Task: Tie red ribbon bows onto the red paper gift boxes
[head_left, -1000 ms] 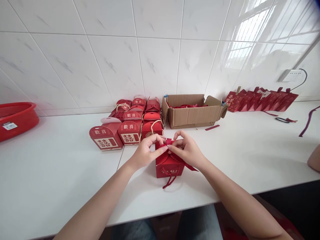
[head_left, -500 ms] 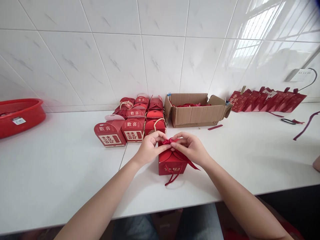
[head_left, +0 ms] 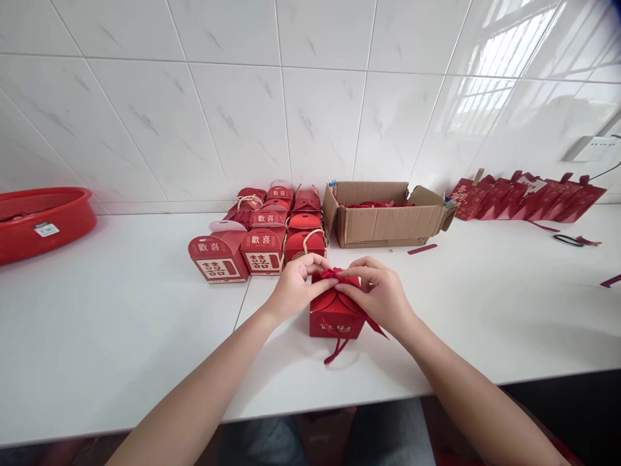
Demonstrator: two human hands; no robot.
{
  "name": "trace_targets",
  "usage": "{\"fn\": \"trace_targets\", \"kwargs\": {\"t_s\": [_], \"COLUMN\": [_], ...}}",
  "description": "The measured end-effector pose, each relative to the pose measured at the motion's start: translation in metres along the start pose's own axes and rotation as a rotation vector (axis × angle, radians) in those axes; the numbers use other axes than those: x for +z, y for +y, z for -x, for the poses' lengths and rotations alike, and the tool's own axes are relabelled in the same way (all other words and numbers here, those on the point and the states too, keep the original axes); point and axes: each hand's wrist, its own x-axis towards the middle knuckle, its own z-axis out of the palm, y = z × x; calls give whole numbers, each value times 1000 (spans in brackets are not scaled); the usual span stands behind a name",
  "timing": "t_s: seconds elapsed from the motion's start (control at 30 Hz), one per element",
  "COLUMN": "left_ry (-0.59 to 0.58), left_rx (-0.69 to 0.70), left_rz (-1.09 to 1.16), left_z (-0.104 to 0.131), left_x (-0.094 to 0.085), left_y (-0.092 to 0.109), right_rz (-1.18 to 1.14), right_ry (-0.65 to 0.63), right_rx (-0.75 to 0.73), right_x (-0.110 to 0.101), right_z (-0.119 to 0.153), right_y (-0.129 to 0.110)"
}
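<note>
A small red box point(head_left: 336, 322) stands upright near the front edge of the white table, its curved flaps folded together on top. A twisted red cord hangs down its front. My left hand point(head_left: 301, 285) pinches the red ribbon point(head_left: 330, 274) at the top of the box from the left. From the right, my right hand point(head_left: 376, 288) has its fingers closed on the same ribbon, and one ribbon tail slants down below it. The fingertips nearly meet and partly hide the knot or bow.
Rows of red boxes point(head_left: 262, 251) stand behind on the left. An open cardboard box point(head_left: 388, 226) holds red items. Red bags point(head_left: 528, 197) lean on the wall at right, near black-handled scissors point(head_left: 568, 240). A red basin point(head_left: 43, 226) sits far left.
The view has shifted slightly. My right hand's fingers have moved a little on the ribbon; the left keeps its pinch. A person's hand at the right edge has gone out of view.
</note>
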Motion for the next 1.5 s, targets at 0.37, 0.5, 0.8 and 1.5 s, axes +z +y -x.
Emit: {"fn": "trace_targets", "kwargs": {"t_s": [0.37, 0.5, 0.8, 1.5], "left_ry": [28, 43, 68, -61], "left_rx": [89, 136, 191, 195], "left_rz": [-92, -141, -109, -520], "left_z": [2, 3, -2, 12], "left_x": [-3, -3, -1, -10], "left_y": [-1, -4, -13, 11], "right_rz": [171, 11, -480, -135], "right_ry": [1, -108, -346, -457], "right_rx": [-160, -9, 237, 127], "right_x": [3, 0, 0, -25], "right_z": [-3, -5, -11, -5], "right_y": [9, 8, 5, -7]}}
